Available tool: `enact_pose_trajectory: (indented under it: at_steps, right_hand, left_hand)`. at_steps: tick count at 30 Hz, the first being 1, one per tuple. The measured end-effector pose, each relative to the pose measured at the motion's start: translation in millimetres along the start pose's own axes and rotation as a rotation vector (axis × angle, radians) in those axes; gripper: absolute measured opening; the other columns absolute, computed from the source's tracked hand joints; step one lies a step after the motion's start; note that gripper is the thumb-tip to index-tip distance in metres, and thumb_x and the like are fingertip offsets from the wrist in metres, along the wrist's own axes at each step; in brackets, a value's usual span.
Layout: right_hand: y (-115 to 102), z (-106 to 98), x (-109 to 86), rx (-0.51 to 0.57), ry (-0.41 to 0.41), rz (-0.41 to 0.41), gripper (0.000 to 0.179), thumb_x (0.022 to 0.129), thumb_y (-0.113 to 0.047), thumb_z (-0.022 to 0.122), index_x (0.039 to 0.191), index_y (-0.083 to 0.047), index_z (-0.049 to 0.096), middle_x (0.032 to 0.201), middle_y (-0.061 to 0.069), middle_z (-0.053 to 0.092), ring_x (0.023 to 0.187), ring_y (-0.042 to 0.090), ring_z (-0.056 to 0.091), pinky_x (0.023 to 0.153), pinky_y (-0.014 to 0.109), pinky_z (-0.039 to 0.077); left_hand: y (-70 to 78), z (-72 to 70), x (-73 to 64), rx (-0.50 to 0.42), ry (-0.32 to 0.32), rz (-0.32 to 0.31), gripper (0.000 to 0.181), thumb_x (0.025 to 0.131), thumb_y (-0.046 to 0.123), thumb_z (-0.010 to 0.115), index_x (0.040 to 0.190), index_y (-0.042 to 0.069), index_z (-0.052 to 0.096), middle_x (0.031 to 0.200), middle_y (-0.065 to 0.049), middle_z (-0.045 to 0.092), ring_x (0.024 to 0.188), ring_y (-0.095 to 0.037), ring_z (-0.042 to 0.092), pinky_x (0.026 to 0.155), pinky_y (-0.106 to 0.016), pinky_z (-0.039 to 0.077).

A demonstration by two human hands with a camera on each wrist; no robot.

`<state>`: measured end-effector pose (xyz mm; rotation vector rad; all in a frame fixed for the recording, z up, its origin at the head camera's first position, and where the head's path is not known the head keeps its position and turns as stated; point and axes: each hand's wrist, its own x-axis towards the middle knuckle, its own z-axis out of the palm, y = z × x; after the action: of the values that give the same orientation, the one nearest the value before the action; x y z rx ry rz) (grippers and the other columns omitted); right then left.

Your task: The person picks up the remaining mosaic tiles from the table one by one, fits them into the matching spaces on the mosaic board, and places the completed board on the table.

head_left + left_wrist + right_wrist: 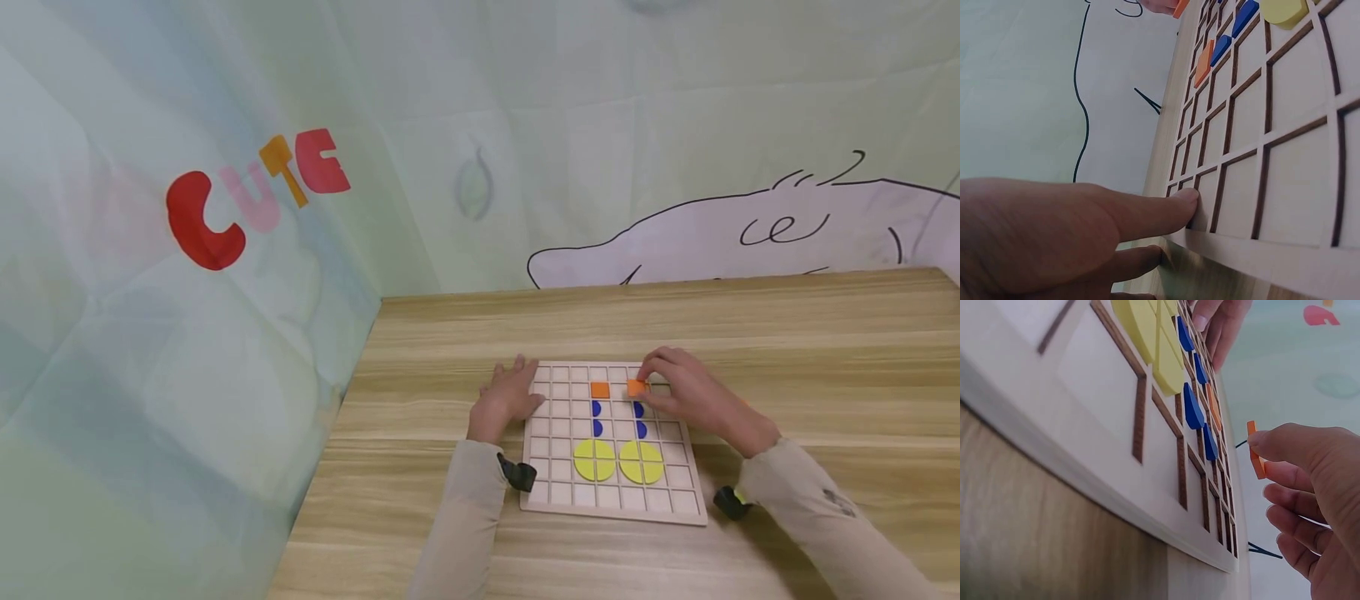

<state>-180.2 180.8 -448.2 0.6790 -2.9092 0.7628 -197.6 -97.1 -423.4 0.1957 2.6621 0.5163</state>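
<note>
A pale wooden grid board [540, 496] lies on the table, its cells outlined by brown grooves. My right hand [686, 392] pinches an orange square tile [1255, 450] between thumb and fingers, held above the board's far right part. My left hand [508, 396] rests at the board's far left edge, its thumb on the surface and the other fingers spread beyond the edge. Another orange square [600, 390] sits in the grid, with blue half-circle pieces [597, 409] in two columns. Nearer me, yellow quarter pieces form two circles [594, 460] side by side.
The wood-grain table [420, 467] extends around the board. A pale printed curtain [480, 192] with a line drawing hangs behind it, and colored letters [213, 225] show on the left side. Black wrist straps [517, 473] sit near both cuffs.
</note>
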Motion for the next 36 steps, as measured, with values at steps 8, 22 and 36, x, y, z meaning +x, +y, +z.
enact_pose_trajectory:
  at_steps: [8,22,36]
  right_hand:
    - [-0.4,4.0,2.5,0.002,0.003,-0.017,0.017,0.083,-0.023,0.075,0.093,-0.013,0.067,0.113,0.010,0.061,0.108,0.030,0.054,0.092,0.049,0.048]
    - [-3.7,7.4,8.4,-0.007,-0.013,-0.034,0.020,0.083,-0.026,0.074,0.095,-0.013,0.066,0.115,0.010,0.061,0.107,0.028,0.054,0.092,0.047,0.048]
    - [-4.8,13.0,16.8,-0.030,-0.056,-0.027,0.019,0.083,-0.026,0.075,0.093,-0.013,0.068,0.112,0.009,0.062,0.106,0.028,0.054,0.094,0.048,0.047]
  left_hand:
    - [0.1,0.8,-0.2,0.003,0.004,-0.002,0.061,0.099,0.026,0.052,0.153,0.018,0.025,0.161,-0.007,0.012,0.147,-0.041,0.006,0.110,-0.070,0.015]
    - [1.5,0.6,-1.3,0.003,0.014,-0.001,0.061,0.098,0.026,0.053,0.152,0.017,0.027,0.161,-0.008,0.014,0.147,-0.041,0.008,0.110,-0.071,0.015]
    - [0.8,0.4,-1.4,-0.004,0.002,-0.003,0.061,0.099,0.026,0.052,0.153,0.018,0.025,0.161,-0.007,0.012,0.147,-0.040,0.006,0.110,-0.070,0.014]
